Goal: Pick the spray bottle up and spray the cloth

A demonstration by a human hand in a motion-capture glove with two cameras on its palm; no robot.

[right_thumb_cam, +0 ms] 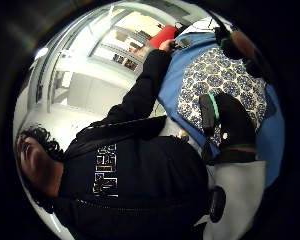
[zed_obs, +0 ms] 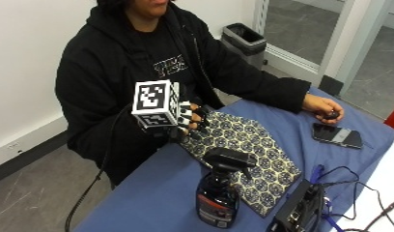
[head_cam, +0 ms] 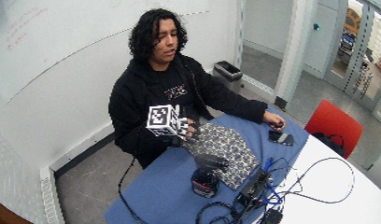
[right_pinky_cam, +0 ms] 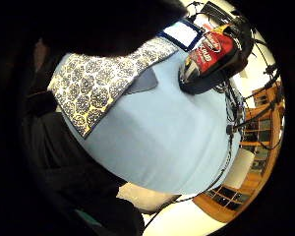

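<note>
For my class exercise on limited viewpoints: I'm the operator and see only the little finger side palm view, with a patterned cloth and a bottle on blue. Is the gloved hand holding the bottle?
Observer: No. The gloved right hand hovers over the cloth's near corner, apart from the spray bottle.
Operator: Is the bottle upright?
Observer: Yes, it stands on the blue table at the cloth's edge.
Operator: Where's the other hand?
Observer: The bare hand rests across the table, beside a phone.
</note>
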